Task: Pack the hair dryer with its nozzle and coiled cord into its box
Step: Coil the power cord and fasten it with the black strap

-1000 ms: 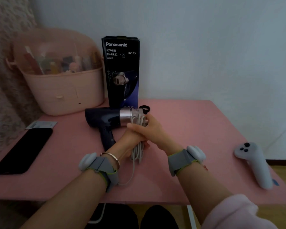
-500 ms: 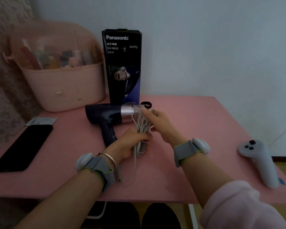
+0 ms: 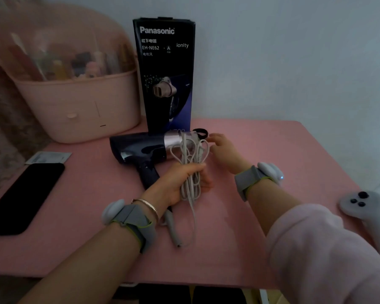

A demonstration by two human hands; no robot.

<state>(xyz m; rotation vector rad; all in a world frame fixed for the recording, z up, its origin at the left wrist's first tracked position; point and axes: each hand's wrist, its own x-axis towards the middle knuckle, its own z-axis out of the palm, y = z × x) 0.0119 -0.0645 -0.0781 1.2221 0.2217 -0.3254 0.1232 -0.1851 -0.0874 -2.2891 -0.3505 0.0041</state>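
A dark blue hair dryer [image 3: 140, 150] with a silver band lies on the pink table [image 3: 272, 154], its handle pointing toward me. Its white cord [image 3: 190, 159] is bunched in loops. My left hand [image 3: 178, 183] is closed around the middle of that bundle, beside the dryer's handle. Just right of the cord's upper loops, my right hand [image 3: 223, 150] is held with fingers apart and holds nothing. A small black ring [image 3: 201, 132] lies by the dryer's rear end. The tall dark Panasonic box [image 3: 165, 73] stands upright behind the dryer.
A pink storage tub [image 3: 81, 110] full of bottles stands at the back left. A black phone [image 3: 24, 194] and a small packet [image 3: 48, 157] lie on the left. A grey handheld controller [image 3: 369, 211] rests near the right edge. The wall is close behind.
My right hand has let go of the cord bundle and moved off to the right with fingers spread. My left hand keeps its grip on the loops.
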